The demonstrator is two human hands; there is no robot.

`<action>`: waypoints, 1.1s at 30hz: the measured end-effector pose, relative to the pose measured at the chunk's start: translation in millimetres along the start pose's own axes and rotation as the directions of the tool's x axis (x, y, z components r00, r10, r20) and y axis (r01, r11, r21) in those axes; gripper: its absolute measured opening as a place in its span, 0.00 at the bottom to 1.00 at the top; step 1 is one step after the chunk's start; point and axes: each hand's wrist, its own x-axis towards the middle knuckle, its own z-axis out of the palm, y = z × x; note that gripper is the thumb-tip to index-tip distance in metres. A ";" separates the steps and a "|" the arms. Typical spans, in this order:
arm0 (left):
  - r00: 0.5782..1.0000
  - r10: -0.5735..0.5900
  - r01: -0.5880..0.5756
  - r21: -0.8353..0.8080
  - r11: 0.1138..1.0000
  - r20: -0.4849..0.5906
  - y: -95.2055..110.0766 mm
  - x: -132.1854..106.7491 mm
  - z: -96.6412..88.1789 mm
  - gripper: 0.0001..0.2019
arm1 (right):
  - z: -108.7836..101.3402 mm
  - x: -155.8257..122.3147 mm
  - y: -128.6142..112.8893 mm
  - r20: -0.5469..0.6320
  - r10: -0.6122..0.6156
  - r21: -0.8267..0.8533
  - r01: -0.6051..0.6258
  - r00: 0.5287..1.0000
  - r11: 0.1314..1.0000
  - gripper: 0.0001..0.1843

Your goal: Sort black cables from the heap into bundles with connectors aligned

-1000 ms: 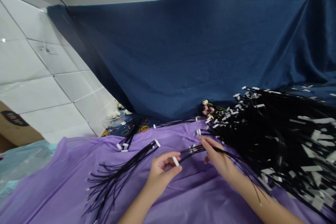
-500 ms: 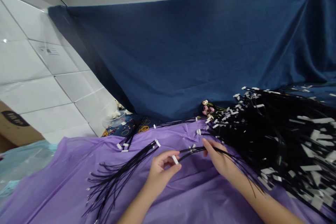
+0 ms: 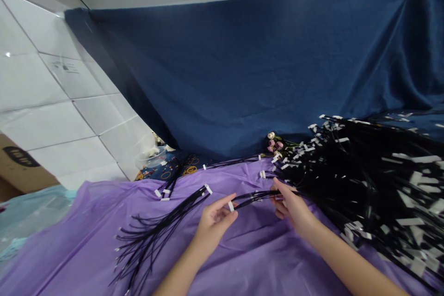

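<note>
Between my two hands stretches a thin bundle of black wires (image 3: 255, 197) with a white connector (image 3: 231, 206) at its left end. My left hand (image 3: 217, 222) pinches that connector between thumb and fingers. Farther along the wires, my right hand (image 3: 289, 203) is closed around them, and their far ends run toward the large pile. To the left of my hands, a fanned bundle of black wires (image 3: 163, 222) lies on the purple cloth (image 3: 239, 259), its white connector (image 3: 208, 189) pointing up and right.
A large heap of black wires (image 3: 374, 171) with white connectors fills the right side. Behind it lie artificial flowers (image 3: 274, 143). At the back left are a clear plastic bowl (image 3: 151, 157) and rubber bands (image 3: 190, 170). A cardboard box (image 3: 21, 166) stands far left; a blue curtain (image 3: 222, 74) hangs behind.
My right hand has shifted slightly right and turned along the wires, which now spread apart more. The left hand has barely moved and keeps hold of the connector.
</note>
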 end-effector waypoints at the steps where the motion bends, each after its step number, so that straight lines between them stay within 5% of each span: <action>1: 1.000 0.001 -0.001 0.012 1.000 0.006 -0.5 0.0 0.2 0.27 | 0.2 -0.9 -1.3 0.013 0.019 0.034 -0.019 1.000 0.999 0.26; 16: 0.996 0.043 -0.051 0.104 0.993 0.080 -6.9 1.5 -1.4 0.19 | -0.1 -6.9 -10.0 0.270 0.153 0.296 -0.233 0.951 0.926 0.23; 33: 0.997 0.079 -0.081 0.152 0.985 0.023 -3.5 7.9 -15.9 0.19 | -5.9 -2.3 -4.2 0.165 0.119 0.098 -0.136 0.979 0.986 0.29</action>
